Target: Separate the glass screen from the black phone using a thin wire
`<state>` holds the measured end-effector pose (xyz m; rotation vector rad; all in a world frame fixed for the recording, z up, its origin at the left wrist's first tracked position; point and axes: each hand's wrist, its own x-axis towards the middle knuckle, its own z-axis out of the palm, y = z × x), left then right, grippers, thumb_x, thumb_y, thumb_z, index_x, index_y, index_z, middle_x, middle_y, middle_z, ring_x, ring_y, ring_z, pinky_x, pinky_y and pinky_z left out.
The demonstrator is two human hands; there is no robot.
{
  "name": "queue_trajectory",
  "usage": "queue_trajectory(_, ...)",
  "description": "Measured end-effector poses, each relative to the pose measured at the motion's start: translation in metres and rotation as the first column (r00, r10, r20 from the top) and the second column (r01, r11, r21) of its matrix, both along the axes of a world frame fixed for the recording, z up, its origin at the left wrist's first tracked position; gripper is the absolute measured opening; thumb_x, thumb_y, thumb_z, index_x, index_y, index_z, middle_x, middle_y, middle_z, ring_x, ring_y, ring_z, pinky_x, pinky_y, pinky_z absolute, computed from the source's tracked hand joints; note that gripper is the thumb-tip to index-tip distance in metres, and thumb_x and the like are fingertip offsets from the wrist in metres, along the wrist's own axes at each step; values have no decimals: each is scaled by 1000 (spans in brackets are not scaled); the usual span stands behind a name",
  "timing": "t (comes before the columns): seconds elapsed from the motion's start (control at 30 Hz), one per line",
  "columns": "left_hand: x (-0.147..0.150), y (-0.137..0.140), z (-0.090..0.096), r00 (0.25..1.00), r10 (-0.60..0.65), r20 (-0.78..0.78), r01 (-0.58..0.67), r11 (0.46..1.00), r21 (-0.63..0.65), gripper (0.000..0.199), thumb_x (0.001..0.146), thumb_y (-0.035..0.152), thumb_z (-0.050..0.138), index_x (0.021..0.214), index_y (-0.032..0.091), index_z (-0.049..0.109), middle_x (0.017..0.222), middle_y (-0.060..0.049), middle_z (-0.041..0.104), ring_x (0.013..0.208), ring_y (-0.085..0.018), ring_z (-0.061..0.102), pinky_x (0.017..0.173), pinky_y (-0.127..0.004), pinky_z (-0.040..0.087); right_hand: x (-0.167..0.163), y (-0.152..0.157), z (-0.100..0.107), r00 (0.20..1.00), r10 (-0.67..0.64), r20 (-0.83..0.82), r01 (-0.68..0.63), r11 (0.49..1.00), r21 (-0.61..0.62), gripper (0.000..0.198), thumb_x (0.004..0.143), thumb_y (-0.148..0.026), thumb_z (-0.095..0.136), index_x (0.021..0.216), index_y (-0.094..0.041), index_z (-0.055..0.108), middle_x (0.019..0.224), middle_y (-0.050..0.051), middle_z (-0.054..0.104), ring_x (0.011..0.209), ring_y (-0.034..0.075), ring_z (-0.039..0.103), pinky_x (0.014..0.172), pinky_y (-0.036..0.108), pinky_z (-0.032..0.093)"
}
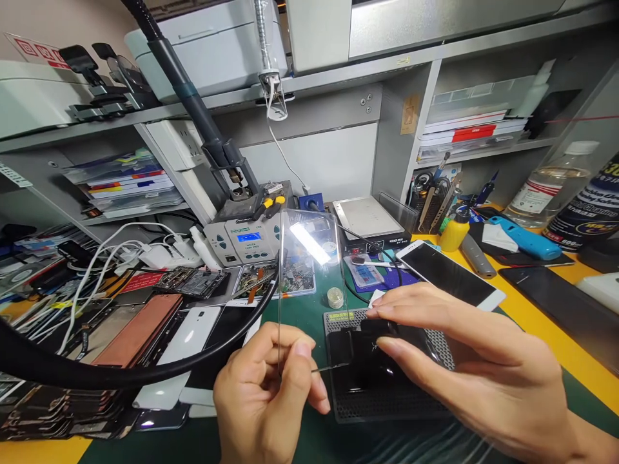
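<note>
The left hand (271, 393) pinches a clear glass panel (312, 290) at its near left corner between thumb and forefinger, the panel standing upright; the right hand (464, 354) has its thumb and forefinger parted, just right of the panel, and whether they touch the glossy black item (387, 370) behind them cannot be told. That item lies on a perforated dark pad (358, 411). Farther off, a small round pot (335, 298) holds something pale, a shallow tray (313, 295) holds circuit boards and small parts, and a black holder (420, 201) at the far right is packed with tweezers and brushes. A white-capped bottle (551, 183) contains clear liquid, beside a black can (587, 209); a yellow squeeze bottle (453, 231) stands nearer. The panel's far edge rises before the tray, its near edge over the pad. Green mat (322, 438) shows between the pad and the phones at left; yellow tabletop (546, 309) runs along the right. The soldering station (249, 241) has a lit blue display and seems to read QUICK; the can's lettering includes Cleaning, and a red box label (474, 132) on the right shelf reads OPEN.
</note>
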<state>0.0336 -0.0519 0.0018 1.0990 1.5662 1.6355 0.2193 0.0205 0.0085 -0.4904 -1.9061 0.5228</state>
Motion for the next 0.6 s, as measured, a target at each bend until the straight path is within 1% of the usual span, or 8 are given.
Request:
queue_trajectory(0.1,1,0,1,1000,12,-3,-12,1000,-6,24,89,37,58,73,20,64,44,5,58,38,-13,56,46,-25,47,0,0,1,1000,-22,12,22,1000,16,36,78,0,74,106,-21,71,93,5,75,92,21,70,85,35,59)
queue_trajectory(0.17,2,0,2,1000,11,-7,-11,1000,-14,24,89,37,57,73,20,64,44,5,57,38,-14,56,46,-26,47,1,0,2,999,-32,5,32,999,4,34,78,0,73,105,-22,72,92,5,75,92,21,70,85,35,59)
queue_trajectory(0.4,2,0,1,1000,6,-14,-6,1000,-10,25,89,37,58,71,20,63,43,4,57,38,-14,55,45,-26,45,1,0,1,1000,-3,-14,3,1000,3,42,79,-1,74,114,-25,71,98,5,77,96,23,72,87,36,60)
queue_trajectory(0.53,3,0,1,1000,11,-19,-11,1000,-3,25,88,38,58,72,21,64,43,4,57,38,-15,55,45,-26,46,-1,1,2,999,-40,3,40,999,28,36,76,-2,75,106,-23,73,92,5,77,91,23,73,83,35,61)
queue_trajectory(0.6,3,0,1,1000,11,-19,-11,1000,-2,25,89,38,58,72,21,64,43,4,57,37,-14,55,45,-26,46,0,1,3,999,-47,1,47,999,21,34,75,-2,75,103,-22,73,90,5,76,89,23,72,82,35,61)
